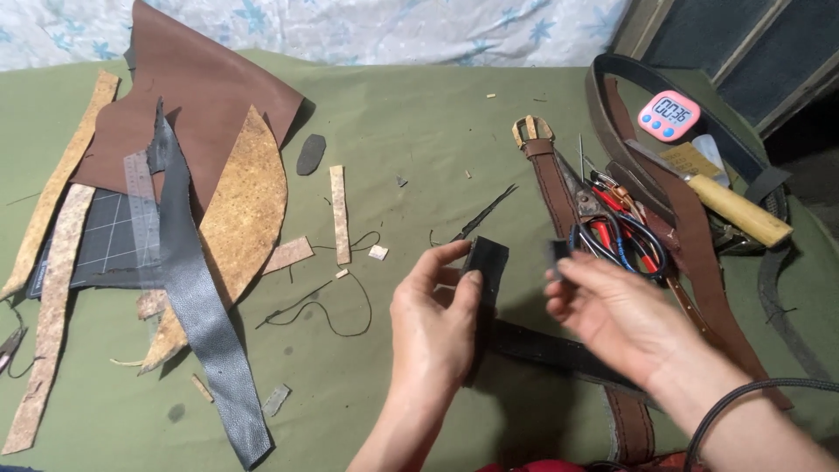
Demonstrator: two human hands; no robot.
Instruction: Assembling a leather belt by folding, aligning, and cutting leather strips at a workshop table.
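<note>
Black leather strip [489, 262] pinched in left hand [434, 323] fingers; right hand [612, 310] fingers pinch small dark piece [558, 253].

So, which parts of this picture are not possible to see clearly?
Head view only:
- Right hand: motion-blurred, so the small dark piece at its fingertips is unclear.
- Black leather strip in the left hand: lower part hidden by the palm.
- Brown leather belt: cut off by the bottom edge.

Two hands [434, 322], perhaps two belts [559, 197].
</note>
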